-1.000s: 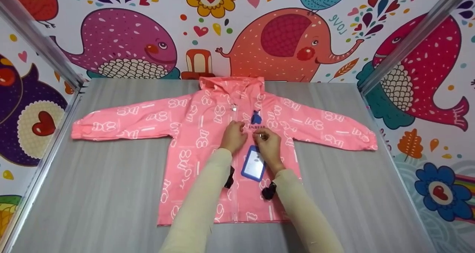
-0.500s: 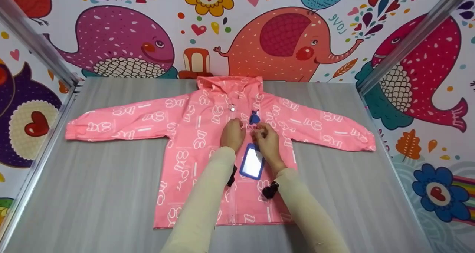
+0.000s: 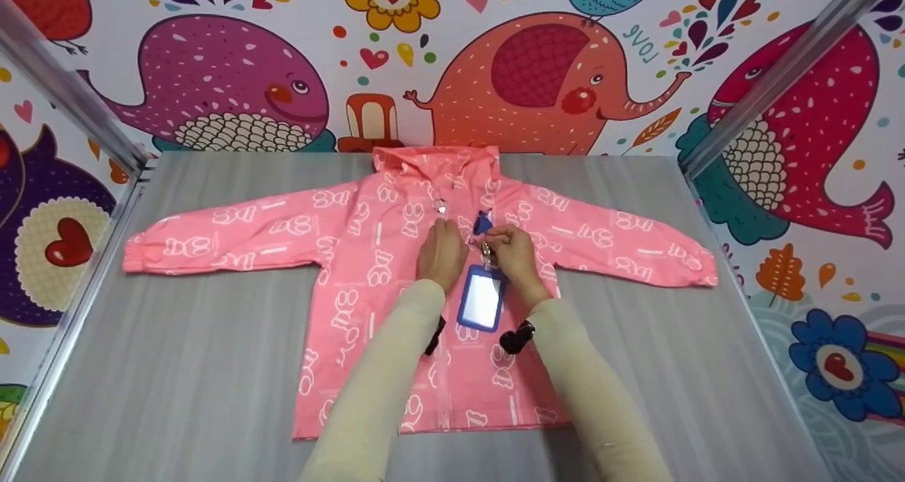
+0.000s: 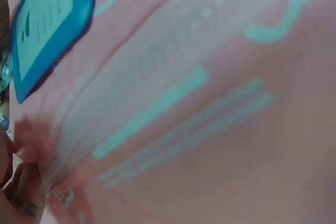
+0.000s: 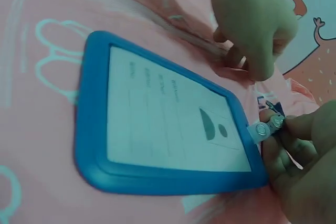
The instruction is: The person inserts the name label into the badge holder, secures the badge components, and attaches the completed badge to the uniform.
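A pink hooded jacket (image 3: 350,270) with white bear prints lies spread face up. My left hand (image 3: 442,256) pinches its front beside the zipper, where the cloth puckers up in the left wrist view. Beneath the blue emblem (image 3: 483,222) on the chest, my right hand (image 3: 514,256) holds the metal clip (image 5: 275,123) of a blue-framed badge holder (image 3: 482,300) between thumb and fingers. A clear strap joins clip and holder. Inside the holder is a white card (image 5: 163,111) with a small picture and printed lines. The holder hangs toward the hem, over the jacket front.
The jacket lies on a grey wood-grain table (image 3: 205,355). Its sleeves (image 3: 233,227) stretch out to both sides, and a small metal charm (image 3: 441,208) sits near the collar. Walls with cartoon animals (image 3: 527,79) and metal corner posts (image 3: 771,75) enclose the table.
My right hand has turned and moved slightly up toward the emblem, lifting the badge holder straighter, so its clip now shows. My left hand stays at the zipper.
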### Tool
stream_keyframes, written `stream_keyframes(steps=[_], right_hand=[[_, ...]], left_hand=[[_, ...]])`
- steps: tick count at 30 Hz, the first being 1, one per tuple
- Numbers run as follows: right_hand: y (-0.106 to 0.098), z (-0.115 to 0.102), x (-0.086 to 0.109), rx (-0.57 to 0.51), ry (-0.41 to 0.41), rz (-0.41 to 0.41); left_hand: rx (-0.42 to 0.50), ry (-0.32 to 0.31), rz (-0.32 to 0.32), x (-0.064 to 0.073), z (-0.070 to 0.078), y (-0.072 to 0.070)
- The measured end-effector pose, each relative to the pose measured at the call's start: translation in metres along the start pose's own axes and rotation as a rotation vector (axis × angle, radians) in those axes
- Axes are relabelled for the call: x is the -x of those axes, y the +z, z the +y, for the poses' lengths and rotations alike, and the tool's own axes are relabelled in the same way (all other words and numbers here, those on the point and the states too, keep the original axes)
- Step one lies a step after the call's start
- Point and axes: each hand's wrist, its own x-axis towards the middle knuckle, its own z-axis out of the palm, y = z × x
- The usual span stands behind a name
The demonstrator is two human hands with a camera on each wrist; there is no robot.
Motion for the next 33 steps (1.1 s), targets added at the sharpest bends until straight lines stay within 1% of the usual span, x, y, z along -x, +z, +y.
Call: stream_keyframes(steps=[2,5,7,9,11,13,15,17,20,22,24,26,29,31,33], right_hand=[[-0.003,-0.001,-0.002,-0.024,0.037,-0.004],[-0.006,-0.001,-0.005,-0.043,0.089,-0.022],[-0.008,-0.001,-0.008,-0.059,0.127,-0.039],[-0.009,-0.001,-0.01,-0.078,0.154,-0.061],[-0.01,-0.001,-0.011,-0.092,0.165,-0.086],[-0.01,-0.001,-0.012,-0.097,0.158,-0.112],[-0.011,0.0,-0.013,-0.095,0.144,-0.124],[-0.013,0.002,-0.013,-0.094,0.13,-0.127],[-0.015,0.002,-0.013,-0.096,0.13,-0.122],[-0.016,0.002,-0.013,-0.111,0.144,-0.126],[-0.017,0.001,-0.011,-0.136,0.172,-0.132],[-0.018,0.0,-0.01,-0.166,0.205,-0.146],[-0.019,0.0,-0.009,-0.189,0.247,-0.164],[-0.021,0.0,-0.009,-0.194,0.257,-0.174],[-0.023,0.0,-0.01,-0.189,0.252,-0.174]], left_hand=[[0.014,0.003,0.01,-0.001,0.001,0.001],[0.058,0.002,0.027,-0.004,0.002,0.001],[0.085,-0.002,0.029,-0.006,0.002,0.0],[0.109,-0.011,0.018,-0.007,0.001,0.0],[0.147,-0.036,0.008,-0.007,0.001,-0.002],[0.188,-0.061,0.014,-0.007,0.001,-0.003],[0.205,-0.066,0.017,-0.008,0.001,-0.004],[0.181,-0.043,0.014,-0.008,0.001,-0.004],[0.092,0.025,-0.011,-0.01,0.002,-0.003],[0.045,0.061,-0.025,-0.01,0.003,-0.001],[0.027,0.079,-0.03,-0.01,0.003,0.002],[0.036,0.082,-0.024,-0.009,0.002,0.003],[0.082,0.065,-0.009,-0.009,0.001,0.004],[0.106,0.065,0.003,-0.009,0.002,0.004],[0.112,0.071,0.012,-0.011,0.003,0.002]])
